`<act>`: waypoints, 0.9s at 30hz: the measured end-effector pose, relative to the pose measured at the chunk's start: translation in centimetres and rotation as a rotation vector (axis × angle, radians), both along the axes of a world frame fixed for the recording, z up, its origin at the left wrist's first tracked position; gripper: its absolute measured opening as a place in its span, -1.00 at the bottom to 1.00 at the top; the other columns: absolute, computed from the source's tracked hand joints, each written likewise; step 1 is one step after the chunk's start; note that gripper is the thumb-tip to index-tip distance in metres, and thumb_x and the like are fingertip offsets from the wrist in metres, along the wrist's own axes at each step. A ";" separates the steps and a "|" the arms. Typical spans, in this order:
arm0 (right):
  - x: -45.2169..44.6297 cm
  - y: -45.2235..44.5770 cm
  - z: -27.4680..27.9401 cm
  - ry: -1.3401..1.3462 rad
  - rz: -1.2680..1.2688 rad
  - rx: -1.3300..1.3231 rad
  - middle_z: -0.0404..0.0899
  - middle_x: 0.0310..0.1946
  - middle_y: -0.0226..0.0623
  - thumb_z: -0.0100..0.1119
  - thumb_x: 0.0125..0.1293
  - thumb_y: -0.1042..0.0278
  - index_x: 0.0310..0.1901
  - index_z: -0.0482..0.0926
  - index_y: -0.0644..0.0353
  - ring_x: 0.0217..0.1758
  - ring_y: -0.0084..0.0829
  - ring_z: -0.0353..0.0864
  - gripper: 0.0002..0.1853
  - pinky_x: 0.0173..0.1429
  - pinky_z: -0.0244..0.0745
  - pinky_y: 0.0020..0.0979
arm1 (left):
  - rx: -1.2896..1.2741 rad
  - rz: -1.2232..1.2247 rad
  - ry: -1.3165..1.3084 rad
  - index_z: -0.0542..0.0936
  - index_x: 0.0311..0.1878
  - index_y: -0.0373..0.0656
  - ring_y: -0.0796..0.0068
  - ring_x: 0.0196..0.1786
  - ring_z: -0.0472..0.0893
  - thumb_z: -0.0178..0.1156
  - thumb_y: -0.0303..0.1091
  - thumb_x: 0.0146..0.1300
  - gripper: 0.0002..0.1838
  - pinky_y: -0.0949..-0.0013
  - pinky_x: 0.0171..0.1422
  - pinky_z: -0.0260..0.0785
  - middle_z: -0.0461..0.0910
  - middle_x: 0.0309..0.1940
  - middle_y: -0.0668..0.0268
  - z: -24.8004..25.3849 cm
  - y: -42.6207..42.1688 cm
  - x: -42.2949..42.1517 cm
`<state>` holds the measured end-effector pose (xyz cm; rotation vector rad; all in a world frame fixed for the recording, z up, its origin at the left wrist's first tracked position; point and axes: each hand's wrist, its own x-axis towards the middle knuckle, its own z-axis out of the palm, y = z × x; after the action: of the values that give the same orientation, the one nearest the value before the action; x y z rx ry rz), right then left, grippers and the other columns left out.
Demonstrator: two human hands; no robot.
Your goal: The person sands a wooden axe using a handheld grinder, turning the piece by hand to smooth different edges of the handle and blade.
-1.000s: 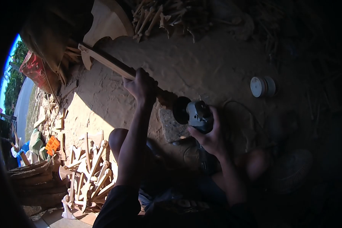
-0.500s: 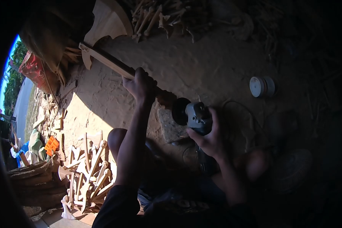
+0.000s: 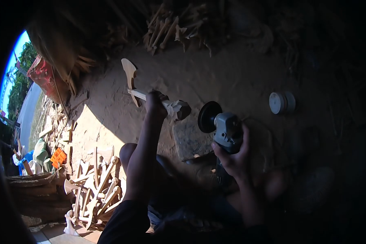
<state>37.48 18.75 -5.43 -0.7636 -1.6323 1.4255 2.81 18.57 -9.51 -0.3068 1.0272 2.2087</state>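
A carved wooden axe (image 3: pixel 139 94) is gripped around its handle by my left hand (image 3: pixel 155 106); its curved blade end points up and left, and the faceted knob at the other end faces right. My right hand (image 3: pixel 236 156) is wrapped round a grey angle grinder (image 3: pixel 227 129). The grinder's dark round disc (image 3: pixel 210 116) faces left, a short gap away from the knob. Beneath the knob and the disc lies a stone block (image 3: pixel 191 142) on the ground.
Sunlit carved wooden pieces (image 3: pixel 95 189) lie heaped at lower left. More wooden pieces (image 3: pixel 162 30) are piled at the top. A white spool-like object (image 3: pixel 281 102) stands at right. A red sack (image 3: pixel 46 77) and an orange item (image 3: pixel 58 157) are at left.
The axe has been turned in my left hand, so its blade looks narrower and its knob now shows. The grinder has moved right, away from the axe, and the view has shifted slightly.
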 end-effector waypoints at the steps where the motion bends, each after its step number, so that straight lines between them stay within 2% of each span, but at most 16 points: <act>1: 0.0 -0.1 0.2 0.000 0.005 0.004 0.50 0.22 -0.12 0.60 0.14 0.24 0.50 0.19 0.27 0.28 -0.28 0.54 -0.02 0.38 0.46 -0.19 | -0.013 0.001 -0.001 0.24 -0.46 0.04 0.58 -0.65 0.21 -0.02 -0.54 0.32 -0.73 0.48 -0.55 0.16 0.20 -0.63 0.47 0.2 0.1 0.4; 7: -0.1 0.0 0.0 0.026 0.003 0.058 0.50 0.23 -0.12 0.61 0.14 0.24 0.51 0.19 0.25 0.29 -0.28 0.54 -0.02 0.39 0.45 -0.19 | 0.159 -0.138 0.011 0.23 -0.46 0.05 0.60 -0.65 0.19 -0.09 -0.50 0.39 -0.72 0.50 -0.57 0.17 0.18 -0.64 0.50 0.7 -0.2 0.8; 16: 0.6 1.0 -0.2 0.077 -0.081 -0.039 0.47 0.27 -0.14 0.61 0.15 0.30 0.52 0.19 0.21 0.31 -0.30 0.53 -0.03 0.40 0.46 -0.22 | 0.214 -0.239 0.009 0.20 -0.51 0.12 0.68 -0.67 0.07 -0.04 -0.44 0.39 -0.68 0.56 -0.59 0.08 0.10 -0.64 0.60 1.8 -0.8 1.3; 19: 1.2 1.6 -0.1 0.082 -0.142 -0.020 0.45 0.28 -0.15 0.60 0.17 0.32 0.52 0.20 0.21 0.30 -0.32 0.54 -0.04 0.37 0.50 -0.25 | 0.334 -0.377 -0.001 0.20 -0.51 0.14 0.69 -0.66 0.08 -0.02 -0.42 0.37 -0.68 0.56 -0.57 0.06 0.08 -0.64 0.62 2.1 -1.6 0.9; 22: 1.7 2.3 0.9 0.107 -0.198 -0.022 0.45 0.29 -0.16 0.59 0.17 0.36 0.50 0.23 0.23 0.29 -0.34 0.54 -0.08 0.35 0.52 -0.27 | 0.642 -0.565 -0.136 0.24 -0.50 0.12 0.70 -0.65 0.11 -0.01 -0.41 0.37 -0.70 0.53 -0.57 0.07 0.11 -0.63 0.62 1.6 -1.5 0.2; 25: 2.1 2.7 1.9 0.110 -0.256 -0.016 0.47 0.29 -0.16 0.56 0.20 0.32 0.52 0.23 0.24 0.29 -0.34 0.54 -0.09 0.39 0.48 -0.25 | 0.168 -0.405 0.220 0.28 -0.47 0.10 0.68 -0.65 0.17 0.01 -0.41 0.38 -0.73 0.45 -0.57 0.11 0.17 -0.60 0.61 4.4 -1.5 3.1; 26: 2.3 2.9 2.0 0.087 -0.270 0.021 0.47 0.30 -0.14 0.54 0.22 0.31 0.52 0.24 0.24 0.30 -0.32 0.54 -0.11 0.39 0.49 -0.24 | 0.040 -0.349 0.323 0.32 -0.38 0.06 0.63 -0.63 0.25 0.06 -0.41 0.38 -0.81 0.38 -0.56 0.15 0.26 -0.54 0.55 4.8 -1.4 3.9; 27: 2.4 3.2 1.8 0.087 -0.286 0.012 0.46 0.31 -0.14 0.55 0.21 0.32 0.51 0.24 0.25 0.32 -0.31 0.53 -0.10 0.40 0.48 -0.23 | 0.007 -0.335 0.349 0.33 -0.34 0.04 0.60 -0.62 0.27 0.07 -0.40 0.37 -0.84 0.37 -0.54 0.17 0.28 -0.53 0.52 5.1 -1.4 4.4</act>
<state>39.90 21.99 -3.61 -0.8773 -1.4012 1.2263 7.21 17.19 -4.40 0.2502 1.1565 1.9949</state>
